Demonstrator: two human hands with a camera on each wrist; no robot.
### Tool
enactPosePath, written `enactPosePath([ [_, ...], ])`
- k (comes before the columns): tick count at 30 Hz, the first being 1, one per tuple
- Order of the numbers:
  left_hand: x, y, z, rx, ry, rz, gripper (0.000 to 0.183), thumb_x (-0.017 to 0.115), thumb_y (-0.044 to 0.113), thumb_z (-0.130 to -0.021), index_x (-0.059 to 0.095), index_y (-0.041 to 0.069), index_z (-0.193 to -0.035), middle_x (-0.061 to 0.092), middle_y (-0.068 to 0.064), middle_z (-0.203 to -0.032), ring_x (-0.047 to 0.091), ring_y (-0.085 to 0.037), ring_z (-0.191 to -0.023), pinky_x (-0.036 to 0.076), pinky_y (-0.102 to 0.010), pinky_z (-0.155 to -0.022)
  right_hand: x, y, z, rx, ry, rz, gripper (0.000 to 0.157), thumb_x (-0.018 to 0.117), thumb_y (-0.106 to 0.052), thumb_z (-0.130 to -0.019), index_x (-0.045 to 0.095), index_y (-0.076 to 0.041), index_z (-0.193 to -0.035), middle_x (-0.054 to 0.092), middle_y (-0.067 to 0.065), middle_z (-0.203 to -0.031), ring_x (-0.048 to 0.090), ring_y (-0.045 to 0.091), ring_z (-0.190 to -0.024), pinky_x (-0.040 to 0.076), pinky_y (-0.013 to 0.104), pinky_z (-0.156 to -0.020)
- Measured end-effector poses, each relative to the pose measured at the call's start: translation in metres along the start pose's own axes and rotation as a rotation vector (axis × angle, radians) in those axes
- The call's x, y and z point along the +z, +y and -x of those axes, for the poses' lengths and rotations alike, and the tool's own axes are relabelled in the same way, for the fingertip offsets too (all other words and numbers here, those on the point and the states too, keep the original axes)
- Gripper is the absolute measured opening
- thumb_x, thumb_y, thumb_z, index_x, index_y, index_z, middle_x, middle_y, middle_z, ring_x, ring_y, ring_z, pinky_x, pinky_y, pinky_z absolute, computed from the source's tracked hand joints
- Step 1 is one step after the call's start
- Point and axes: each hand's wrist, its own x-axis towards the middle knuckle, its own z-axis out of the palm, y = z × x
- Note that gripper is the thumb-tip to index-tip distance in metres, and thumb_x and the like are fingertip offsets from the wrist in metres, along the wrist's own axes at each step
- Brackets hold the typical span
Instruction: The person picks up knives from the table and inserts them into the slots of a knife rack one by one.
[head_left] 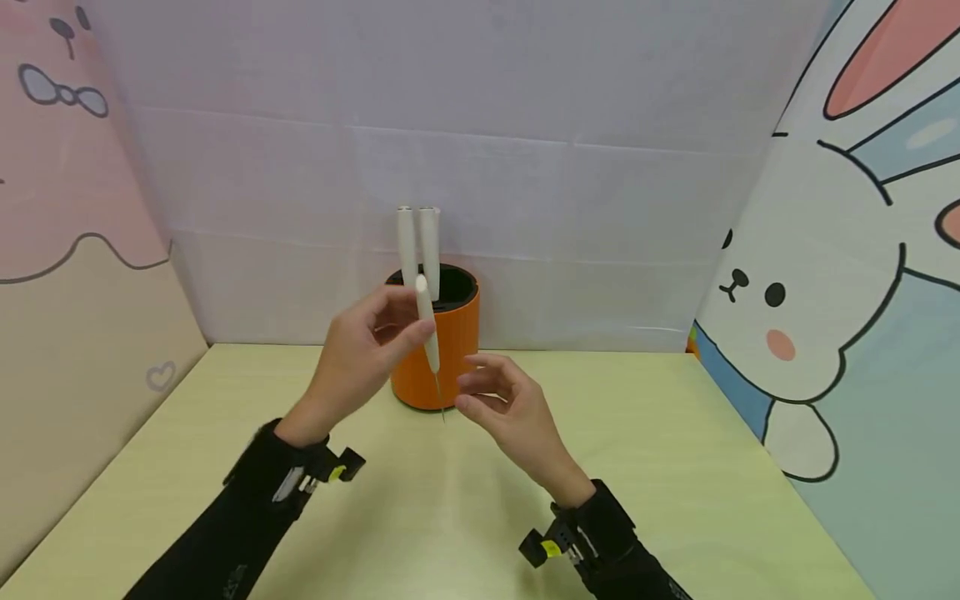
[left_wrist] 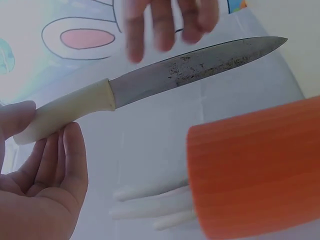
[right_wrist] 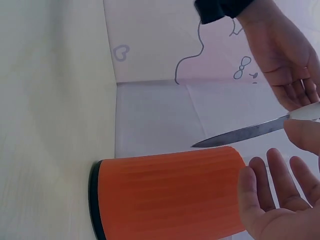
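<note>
My left hand (head_left: 352, 354) pinches a kitchen knife by its cream handle (left_wrist: 75, 110), thumb on one side and fingers on the other. The knife's blade (left_wrist: 200, 65) points downward in the head view and has dark spots along it. To the right, my right hand (head_left: 521, 412) hovers near the blade with loosely bent fingers, apart from it and holding nothing. Just behind both hands stands an orange cylindrical holder (head_left: 459, 350) with a dark inside. White handles (head_left: 407, 242) stick up out of it; whatever lies below them is hidden.
A pale yellow-green tabletop (head_left: 405, 517) lies under the hands. Behind the holder rises a white sheet wall (head_left: 570, 208). Cartoon-printed panels flank the table, a pink and cream one (head_left: 82, 333) on the left and a rabbit one (head_left: 840, 333) on the right.
</note>
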Motion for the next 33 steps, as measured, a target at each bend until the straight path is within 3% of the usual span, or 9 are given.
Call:
enactPosePath([
  [5,-0.032,0.023,-0.043,0.006,0.037,-0.053,0.029,0.063,0.016,-0.095,0.056,0.003,-0.12,0.064,-0.006,-0.102,0.06,-0.013,-0.092,0.051,-0.03,-0.087,-0.002,0.0,0.001,0.013,0.008,0.012,0.041,0.066,-0.003,-0.09,0.052,-0.009,-0.128,0.059,0.02,-0.114,0.058,0.029,-0.105,0.05,0.031,-0.089],
  [9,-0.053,0.032,-0.077,0.002,0.054,-0.067,0.031,0.063,0.024,-0.095,0.057,0.007,-0.119,0.063,-0.006,-0.105,0.059,-0.016,-0.095,0.049,-0.03,-0.086,-0.003,0.001,0.003,0.015,0.016,0.018,0.04,0.066,-0.003,-0.09,0.053,-0.009,-0.127,0.06,0.019,-0.113,0.058,0.03,-0.104,0.05,0.031,-0.089],
  [17,-0.088,0.017,-0.141,0.011,0.088,-0.099,0.033,0.065,0.026,-0.093,0.057,0.012,-0.122,0.059,-0.006,-0.111,0.059,-0.019,-0.096,0.049,-0.027,-0.089,0.0,0.002,0.002,0.012,0.015,0.027,0.039,0.066,-0.002,-0.089,0.054,-0.009,-0.126,0.061,0.011,-0.11,0.059,0.027,-0.103,0.051,0.032,-0.088],
  [25,-0.109,0.029,-0.182,0.029,0.141,-0.167,0.032,0.064,0.022,-0.093,0.057,0.013,-0.122,0.056,-0.002,-0.108,0.058,-0.018,-0.098,0.046,-0.024,-0.092,0.0,0.001,0.002,-0.001,0.015,0.031,0.039,0.066,-0.002,-0.09,0.054,-0.008,-0.126,0.061,0.013,-0.11,0.059,0.024,-0.101,0.051,0.034,-0.088],
  [33,-0.108,0.017,-0.199,0.003,0.14,-0.159,0.032,0.063,0.021,-0.093,0.056,0.012,-0.123,0.055,-0.002,-0.11,0.057,-0.018,-0.099,0.046,-0.023,-0.093,0.001,0.0,0.002,0.023,0.006,0.034,0.038,0.066,-0.004,-0.09,0.054,-0.008,-0.126,0.061,0.011,-0.109,0.059,0.023,-0.101,0.051,0.031,-0.088],
])
